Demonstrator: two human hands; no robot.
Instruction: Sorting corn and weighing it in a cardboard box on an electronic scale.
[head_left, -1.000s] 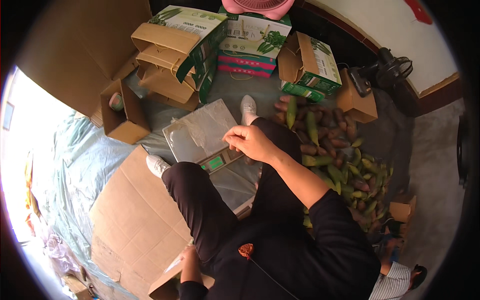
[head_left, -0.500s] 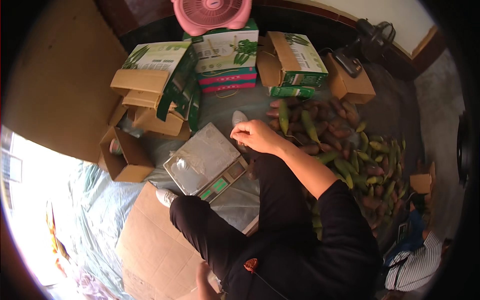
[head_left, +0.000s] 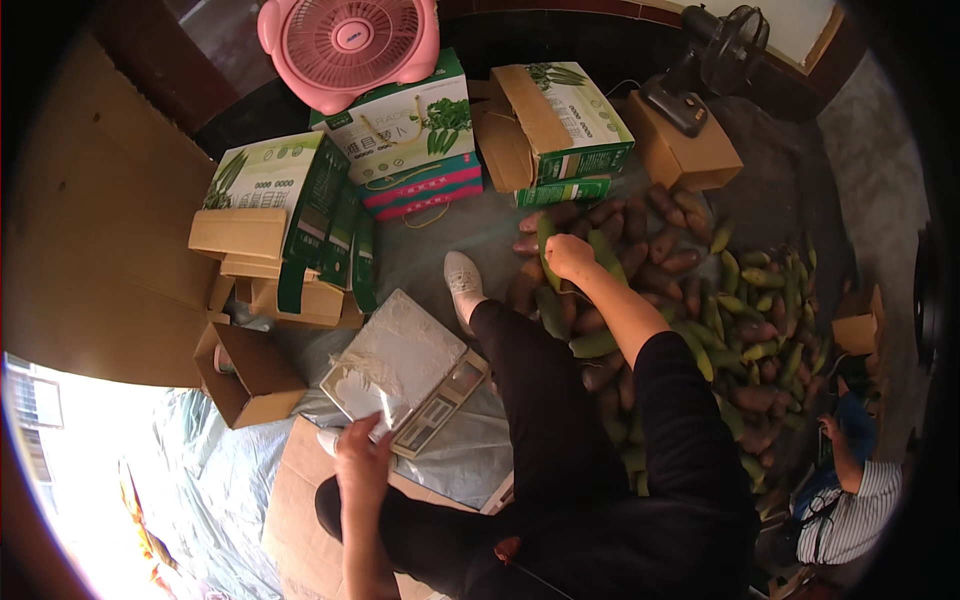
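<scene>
My right hand (head_left: 570, 257) reaches to the far edge of a vegetable pile, its fingers curled against a long green radish (head_left: 546, 238). More green radishes (head_left: 605, 253) and reddish-brown root vegetables (head_left: 660, 245) lie beside and under that hand. My left hand (head_left: 362, 458) is raised over the near left corner of a flat weighing scale (head_left: 405, 350). Its fingers are somewhat apart, slightly blurred, with nothing seen in them. Clear wrinkled film covers the scale's silver plate, which bears no vegetables.
Printed green-and-white cartons (head_left: 265, 185) stand at the back, with a pink fan (head_left: 350, 40) on one. A black fan (head_left: 690, 80) sits on a brown box (head_left: 680, 145). An open carton (head_left: 245, 375) is left of the scale. At the far right is another person (head_left: 850, 510).
My right hand has moved from above the scale's right side to the radishes. My left hand has risen from the lower edge to the scale. The view has shifted a little.
</scene>
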